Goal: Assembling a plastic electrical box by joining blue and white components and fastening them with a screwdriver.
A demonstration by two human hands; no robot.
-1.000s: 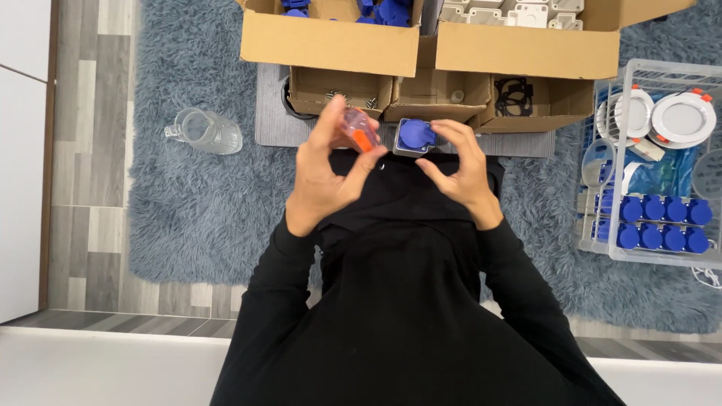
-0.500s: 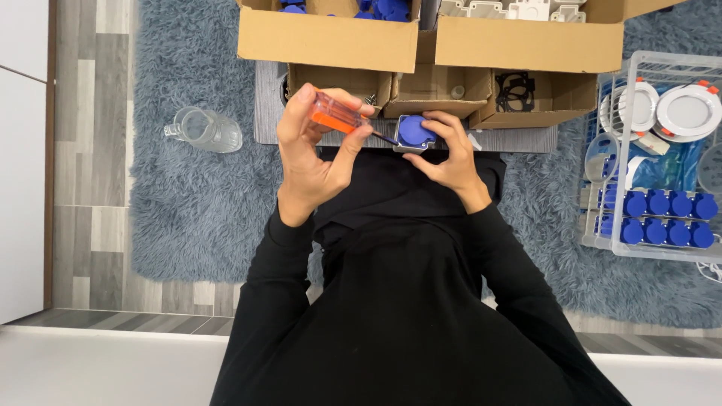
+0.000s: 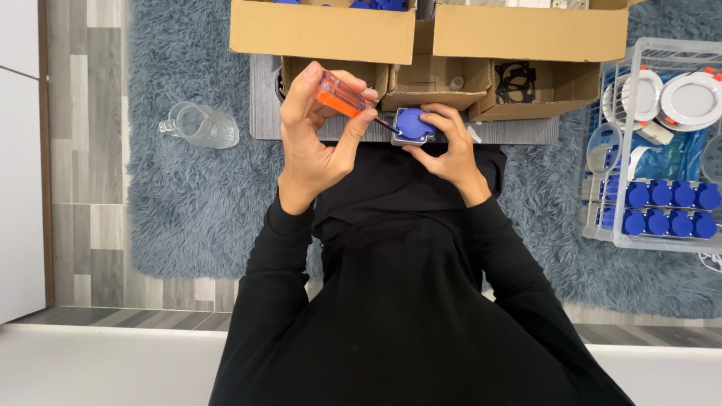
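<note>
My left hand grips a screwdriver with a clear orange handle; its thin shaft slants down to the right, the tip touching a small grey square part with a round blue cap. My right hand holds that blue-capped part from the right and below, fingers curled round its edge. Both hands are raised in front of my black-sleeved torso, over the near edge of a grey mat.
Open cardboard boxes stand at the top, one holding black ring parts. A clear glass jug lies on the blue shaggy rug at left. A white wire basket at right holds several blue caps and white round fittings.
My left hand has swung the screwdriver from a raised tilt down so its tip meets the blue-capped part. My right hand kept hold of the part, shifting it slightly upward.
</note>
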